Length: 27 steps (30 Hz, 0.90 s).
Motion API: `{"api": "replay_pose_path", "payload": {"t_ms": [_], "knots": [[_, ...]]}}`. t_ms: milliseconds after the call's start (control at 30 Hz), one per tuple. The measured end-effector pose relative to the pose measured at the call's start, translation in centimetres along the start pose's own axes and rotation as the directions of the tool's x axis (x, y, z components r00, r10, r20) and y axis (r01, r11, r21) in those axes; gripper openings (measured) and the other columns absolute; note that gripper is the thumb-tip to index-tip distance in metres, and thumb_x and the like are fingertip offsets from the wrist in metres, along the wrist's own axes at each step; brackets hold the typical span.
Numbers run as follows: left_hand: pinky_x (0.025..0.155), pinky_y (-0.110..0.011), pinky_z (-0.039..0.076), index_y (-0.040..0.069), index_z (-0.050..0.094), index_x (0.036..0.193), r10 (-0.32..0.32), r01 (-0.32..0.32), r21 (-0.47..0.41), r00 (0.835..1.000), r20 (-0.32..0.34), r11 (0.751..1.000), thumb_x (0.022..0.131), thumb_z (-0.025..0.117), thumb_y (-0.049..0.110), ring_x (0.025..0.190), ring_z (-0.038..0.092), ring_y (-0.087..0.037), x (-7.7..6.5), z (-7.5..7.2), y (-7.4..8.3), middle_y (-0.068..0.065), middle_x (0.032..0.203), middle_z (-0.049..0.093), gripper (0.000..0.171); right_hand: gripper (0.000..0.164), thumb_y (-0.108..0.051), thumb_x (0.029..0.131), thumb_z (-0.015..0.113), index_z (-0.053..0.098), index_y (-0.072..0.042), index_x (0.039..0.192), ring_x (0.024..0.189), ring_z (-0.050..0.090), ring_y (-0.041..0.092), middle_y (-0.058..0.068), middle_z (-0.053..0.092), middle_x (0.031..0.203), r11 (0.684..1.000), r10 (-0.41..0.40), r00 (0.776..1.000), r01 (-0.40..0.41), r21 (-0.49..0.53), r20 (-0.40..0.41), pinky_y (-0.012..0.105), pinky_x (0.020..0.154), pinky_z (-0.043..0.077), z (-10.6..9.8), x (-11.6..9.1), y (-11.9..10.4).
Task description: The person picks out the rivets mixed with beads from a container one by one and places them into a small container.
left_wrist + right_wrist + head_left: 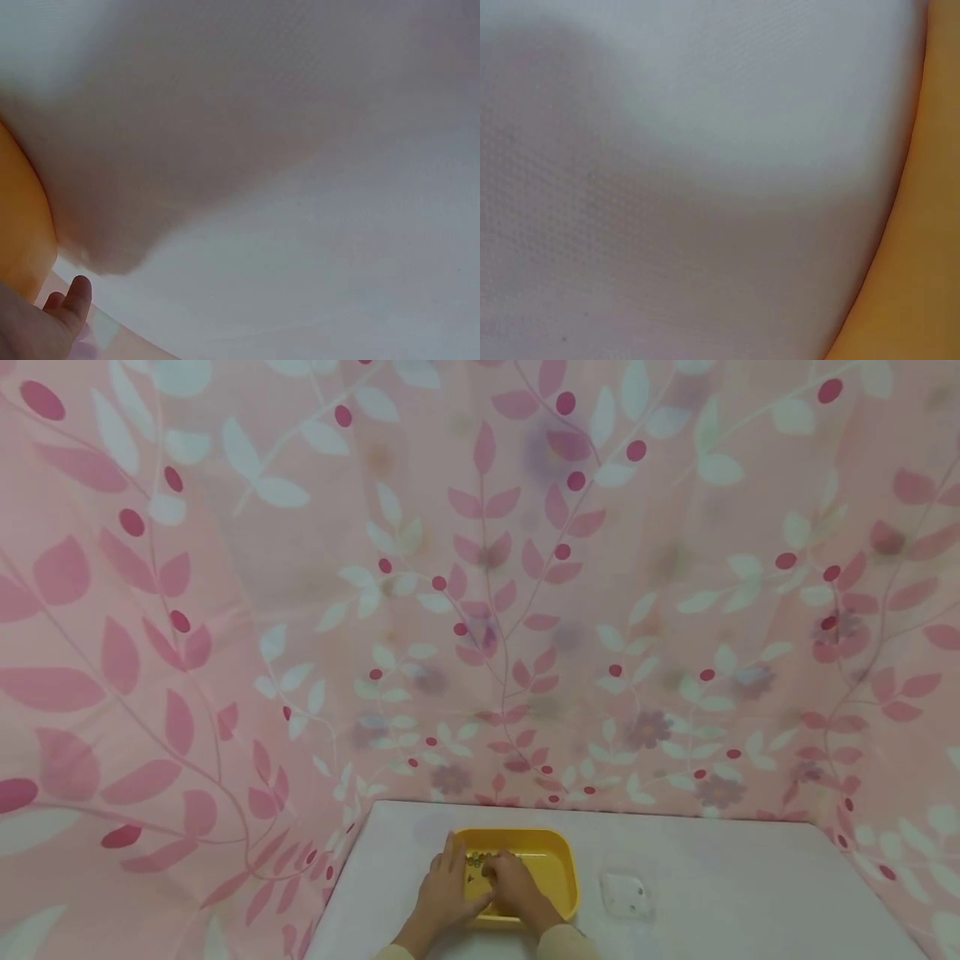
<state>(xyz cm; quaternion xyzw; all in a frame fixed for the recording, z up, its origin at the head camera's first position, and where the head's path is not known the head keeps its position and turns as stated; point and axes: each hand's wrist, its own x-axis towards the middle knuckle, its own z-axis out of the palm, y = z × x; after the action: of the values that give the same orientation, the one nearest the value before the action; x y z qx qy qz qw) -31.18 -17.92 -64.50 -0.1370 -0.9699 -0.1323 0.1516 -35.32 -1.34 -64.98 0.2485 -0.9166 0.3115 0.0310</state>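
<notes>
A yellow tray (557, 878) with raised sides stands on the white table in the head view. Small, round, greenish things like marbles (476, 860) lie together in its left part. My left hand (444, 893) rests along the tray's left side, its fingers extended and its thumb reaching over the near part. Inside the tray is my right hand (516, 887), fingers bent down close to the marbles. Its fingertips are mostly hidden, so I cannot tell whether they pinch one. The left wrist view shows the left fingers (77, 300) beside the tray's yellow wall (22, 217).
To the right of the tray sits a small clear plastic container (626, 893) with a few tiny dark specks in it. Pink leaf-patterned cloth (502, 610) hangs behind and beside the white table (750, 885). The right wrist view holds only tabletop and the tray's outer wall (922, 225).
</notes>
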Motion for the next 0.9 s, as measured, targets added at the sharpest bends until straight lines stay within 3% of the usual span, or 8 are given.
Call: {"api": "replay_pose_path", "payload": {"t_ms": [300,733,900], "knots": [[0.073,-0.051,0.056,-0.007,0.045,0.141,0.011,-0.011,-0.003,1.0,-0.002,1.0,0.081,0.059,0.073,0.115,0.052,-0.042,0.0,-0.4,0.2,-0.029,0.154,0.032,0.101,0.03,0.004,0.078,0.071,0.067,-0.007,0.105,0.072,0.046,0.01,-0.004,0.051,0.081,0.994,0.107,0.991,-0.109,0.024,0.08,0.028,0.065,0.044,0.1,0.4,-0.2],[0.078,-0.053,0.055,-0.006,0.041,0.145,-0.037,0.042,-0.059,0.996,0.077,0.997,0.08,0.064,0.067,0.121,0.049,-0.043,0.3,-0.8,0.3,-0.027,0.159,0.025,0.1,0.015,0.0,0.085,0.067,0.069,-0.01,0.096,0.075,0.048,0.013,-0.002,0.053,0.083,0.98,0.189,0.975,-0.195,0.036,0.115,0.033,0.07,0.047,-0.1,0.6,-0.3],[0.08,-0.053,0.055,-0.006,0.041,0.145,-0.048,0.054,-0.072,0.996,0.082,0.996,0.08,0.065,0.064,0.121,0.049,-0.043,0.2,-1.0,0.5,-0.026,0.159,0.025,0.099,0.012,0.001,0.084,0.066,0.068,-0.008,0.092,0.073,0.049,0.013,0.0,0.054,0.083,0.986,0.16,0.983,-0.163,0.033,0.089,0.033,0.069,0.048,-0.1,0.2,-0.3]]}}
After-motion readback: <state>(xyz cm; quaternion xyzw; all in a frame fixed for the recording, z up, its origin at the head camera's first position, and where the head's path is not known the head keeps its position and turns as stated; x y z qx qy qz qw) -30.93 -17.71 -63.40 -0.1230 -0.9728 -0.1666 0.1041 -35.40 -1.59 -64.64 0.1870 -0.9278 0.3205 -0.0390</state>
